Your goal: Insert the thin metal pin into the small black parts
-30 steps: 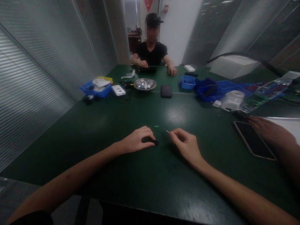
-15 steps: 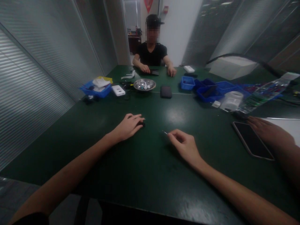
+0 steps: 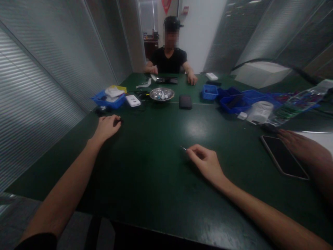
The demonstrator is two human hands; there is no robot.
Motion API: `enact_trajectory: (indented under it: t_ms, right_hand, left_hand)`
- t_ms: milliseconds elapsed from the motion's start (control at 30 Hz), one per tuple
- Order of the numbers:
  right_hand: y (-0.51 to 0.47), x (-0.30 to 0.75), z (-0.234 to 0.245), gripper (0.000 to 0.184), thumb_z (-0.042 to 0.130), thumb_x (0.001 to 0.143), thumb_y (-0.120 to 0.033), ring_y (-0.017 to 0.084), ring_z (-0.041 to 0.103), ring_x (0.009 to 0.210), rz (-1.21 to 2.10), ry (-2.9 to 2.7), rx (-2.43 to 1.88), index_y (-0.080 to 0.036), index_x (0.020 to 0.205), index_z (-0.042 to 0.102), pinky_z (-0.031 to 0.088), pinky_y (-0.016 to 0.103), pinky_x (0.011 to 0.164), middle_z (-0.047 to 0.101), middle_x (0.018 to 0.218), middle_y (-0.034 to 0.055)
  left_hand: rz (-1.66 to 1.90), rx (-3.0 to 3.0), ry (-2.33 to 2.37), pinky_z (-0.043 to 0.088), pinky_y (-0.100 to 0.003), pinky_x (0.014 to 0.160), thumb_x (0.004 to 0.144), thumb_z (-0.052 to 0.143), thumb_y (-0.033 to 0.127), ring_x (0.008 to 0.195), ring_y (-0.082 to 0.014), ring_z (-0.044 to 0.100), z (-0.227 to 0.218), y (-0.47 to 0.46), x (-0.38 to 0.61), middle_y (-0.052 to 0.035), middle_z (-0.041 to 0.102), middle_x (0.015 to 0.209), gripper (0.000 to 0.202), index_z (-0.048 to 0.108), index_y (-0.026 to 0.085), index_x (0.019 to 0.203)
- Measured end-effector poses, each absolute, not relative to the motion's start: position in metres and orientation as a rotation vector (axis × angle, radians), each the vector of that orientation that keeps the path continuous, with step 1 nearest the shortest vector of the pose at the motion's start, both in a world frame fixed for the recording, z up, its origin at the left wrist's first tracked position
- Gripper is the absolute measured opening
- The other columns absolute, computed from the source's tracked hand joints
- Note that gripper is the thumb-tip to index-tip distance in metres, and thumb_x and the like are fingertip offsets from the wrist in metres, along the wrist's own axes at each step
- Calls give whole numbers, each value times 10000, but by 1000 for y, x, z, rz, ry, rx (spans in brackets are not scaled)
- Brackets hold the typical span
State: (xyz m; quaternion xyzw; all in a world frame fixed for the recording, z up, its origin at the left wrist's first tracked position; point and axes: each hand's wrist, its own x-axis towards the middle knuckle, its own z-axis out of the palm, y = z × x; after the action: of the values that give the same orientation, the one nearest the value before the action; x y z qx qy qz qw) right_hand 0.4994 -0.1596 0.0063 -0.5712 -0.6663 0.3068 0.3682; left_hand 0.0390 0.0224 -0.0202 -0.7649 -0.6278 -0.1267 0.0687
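Observation:
My left hand (image 3: 106, 128) rests low over the left part of the green table, its fingers closed round a small black object (image 3: 120, 120) whose kind I cannot make out. Just beyond it stands a blue basket (image 3: 112, 103) with white and yellow things in it. Near the middle, my right hand (image 3: 206, 161) lies on the table with thumb and forefinger pinched on a thin metal pin-like piece (image 3: 183, 148). Its tip points left, away from the fingers.
Ahead are a steel dish (image 3: 161, 94) of small parts, a white device (image 3: 133, 101) and a dark square case (image 3: 185, 102). Blue bins (image 3: 210, 92), a plastic bottle (image 3: 299, 103) and a phone (image 3: 284, 157) beside another person's hand (image 3: 303, 146) stand right. A person (image 3: 169, 59) sits opposite.
My left hand has moved left and away from me with the small black object, towards the blue basket. My right hand has stayed put. The person opposite has lifted a pale strip.

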Motion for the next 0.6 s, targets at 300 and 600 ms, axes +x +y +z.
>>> enact_trajectory:
  t_ms: [300, 600]
  right_hand:
    - [-163, 501, 9, 311, 584, 964, -426, 195, 652, 680, 804, -1721, -1477, -177, 878, 750, 475, 295, 629, 715, 775, 27]
    - [-162, 501, 12, 297, 582, 963, -414, 191, 656, 662, 790, -1736, -1460, -190, 869, 753, 481, 293, 616, 730, 775, 28]
  left_hand:
    - [-414, -2132, -1970, 384, -441, 1021, 1007, 442, 342, 1087, -319, 650, -13, 19, 29, -126, 737, 1134, 323, 673, 199, 1182]
    - [-561, -2079, -2263, 495, -364, 908, 908, 632, 387, 1033, -299, 673, -17, 25, 18, -131, 738, 1105, 329, 737, 167, 1128]
